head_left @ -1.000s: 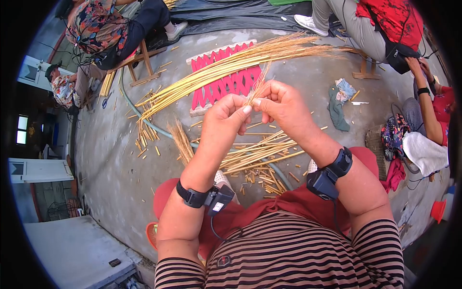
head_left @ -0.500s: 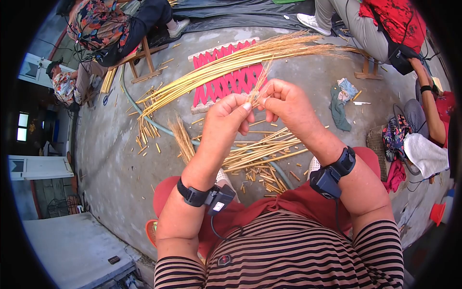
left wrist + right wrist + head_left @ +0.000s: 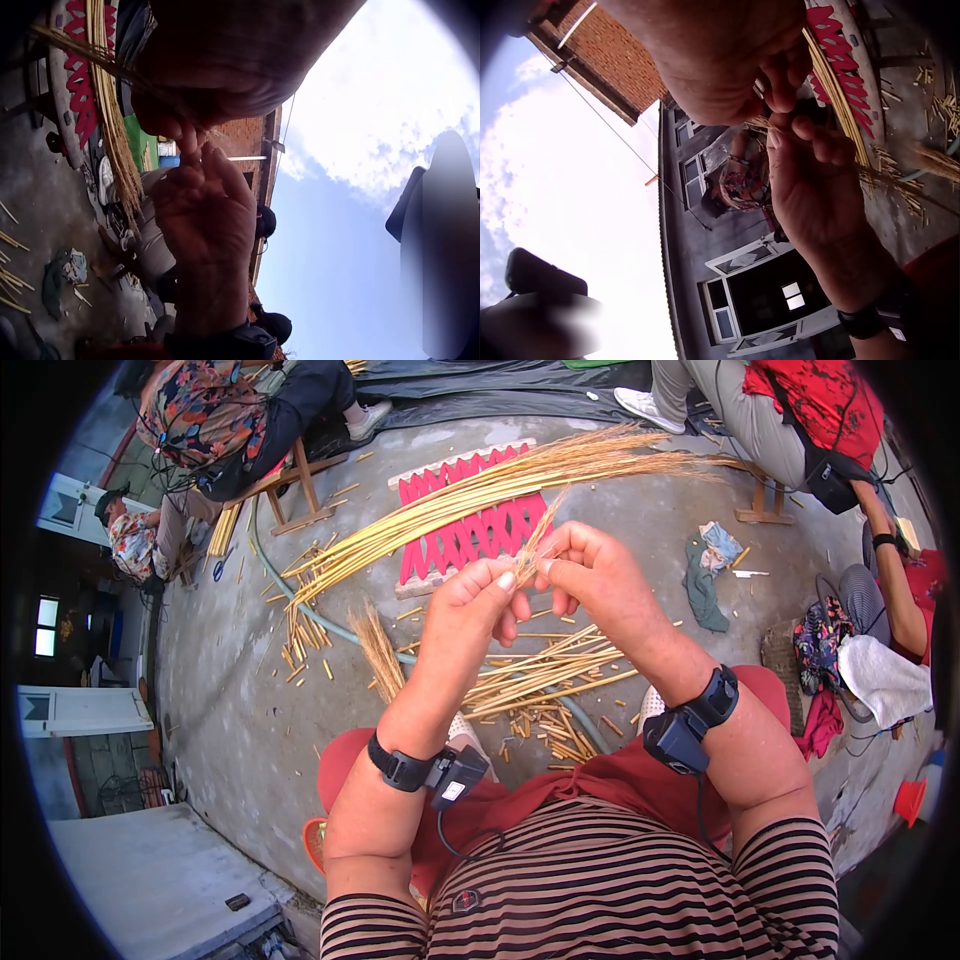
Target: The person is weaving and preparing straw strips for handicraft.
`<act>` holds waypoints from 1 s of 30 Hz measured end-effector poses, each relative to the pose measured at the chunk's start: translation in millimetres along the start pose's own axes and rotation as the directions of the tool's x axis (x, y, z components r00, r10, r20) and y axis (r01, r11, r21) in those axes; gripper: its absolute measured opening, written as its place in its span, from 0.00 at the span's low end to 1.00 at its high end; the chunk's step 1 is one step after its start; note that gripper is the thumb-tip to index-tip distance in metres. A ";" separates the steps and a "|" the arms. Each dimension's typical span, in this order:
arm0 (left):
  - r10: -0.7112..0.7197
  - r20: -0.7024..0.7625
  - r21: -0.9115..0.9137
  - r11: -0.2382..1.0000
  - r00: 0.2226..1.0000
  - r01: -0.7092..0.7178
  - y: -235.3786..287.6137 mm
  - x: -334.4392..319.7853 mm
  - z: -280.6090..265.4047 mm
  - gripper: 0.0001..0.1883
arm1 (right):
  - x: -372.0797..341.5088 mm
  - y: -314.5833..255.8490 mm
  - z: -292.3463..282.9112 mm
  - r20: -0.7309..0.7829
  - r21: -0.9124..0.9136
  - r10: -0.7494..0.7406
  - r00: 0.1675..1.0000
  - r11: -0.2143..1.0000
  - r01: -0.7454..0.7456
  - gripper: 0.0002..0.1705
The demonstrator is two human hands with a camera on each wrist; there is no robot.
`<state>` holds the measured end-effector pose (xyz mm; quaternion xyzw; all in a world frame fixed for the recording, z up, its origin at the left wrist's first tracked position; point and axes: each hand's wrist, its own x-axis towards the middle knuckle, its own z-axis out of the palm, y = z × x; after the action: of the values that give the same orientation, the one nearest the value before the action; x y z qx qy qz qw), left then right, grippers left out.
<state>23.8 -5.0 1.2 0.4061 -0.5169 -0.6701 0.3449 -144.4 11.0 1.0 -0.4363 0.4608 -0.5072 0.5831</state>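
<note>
In front of the lap both hands meet at a thin tuft of straw-coloured broom stalks (image 3: 541, 532), its wispy end pointing up and away. The left hand (image 3: 468, 603) pinches the tuft's lower part between thumb and fingers. Close beside it, the right hand (image 3: 597, 578) has thumb and forefinger brought together on the strands. From the left wrist view, the right hand (image 3: 206, 210) faces the left hand (image 3: 217, 60), fingertips meeting. Much of the grip is hidden in the right wrist view behind the right hand (image 3: 720, 60).
Long broom stalks (image 3: 430, 525) lie across a pink-laced rack (image 3: 475, 545). More stalks (image 3: 560, 670) and cut pieces litter the concrete by the feet. A bristly bundle (image 3: 375, 650) stands by the left forearm. A hose (image 3: 270, 565) crosses the floor; other people sit around.
The right hand has shifted slightly right and its fingers have moved on the strands. The left hand keeps its pinch with little movement.
</note>
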 end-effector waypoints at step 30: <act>0.042 -0.014 -0.062 0.997 0.999 -0.043 5.4 -3.3 4.5 0.07 | 0.2 1.2 -1.5 -0.008 -0.059 0.002 1.000 0.998 -0.003 0.05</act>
<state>21.3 -1.5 7.7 0.3885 -0.5022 -0.6756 0.3748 -145.7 10.9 -0.5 -0.4506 0.4783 -0.4945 0.5689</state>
